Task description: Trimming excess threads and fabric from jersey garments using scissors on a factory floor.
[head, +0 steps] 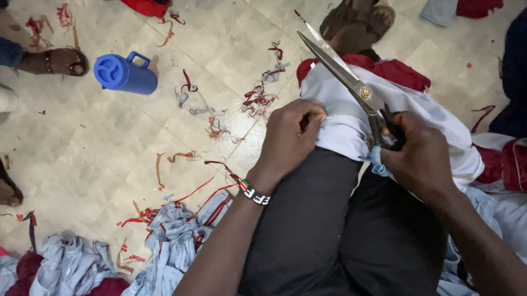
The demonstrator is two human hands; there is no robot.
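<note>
Seen from above, seated, black trousers (313,222) across the lap. Left hand (289,138) closed in a pinch on the folded edge of a pale grey-blue cloth garment with dark red trim (344,113), draped over the right knee and spilling down toward the right. Beaded wristband in black, white, red and green (254,193) around the left wrist. Right hand (418,157) wrapped through the dark handles of long steel tailor's scissors with a brass pivot screw (345,75), blades parted a little and pointing up and away to the left, lying just above the garment's upper edge. Pale tiled floor (99,130) littered with red and grey thread and fabric scraps (259,98). Blue plastic lidded jug with a handle (123,72) standing on the tiles to the upper left, well apart from both hands. Heaps of matching grey-blue and dark red cloth (75,274) at lower left. Sandalled foot of another person (56,60) near the jug, another brown sandalled foot (358,19) at the top beyond the scissor tips.
</note>
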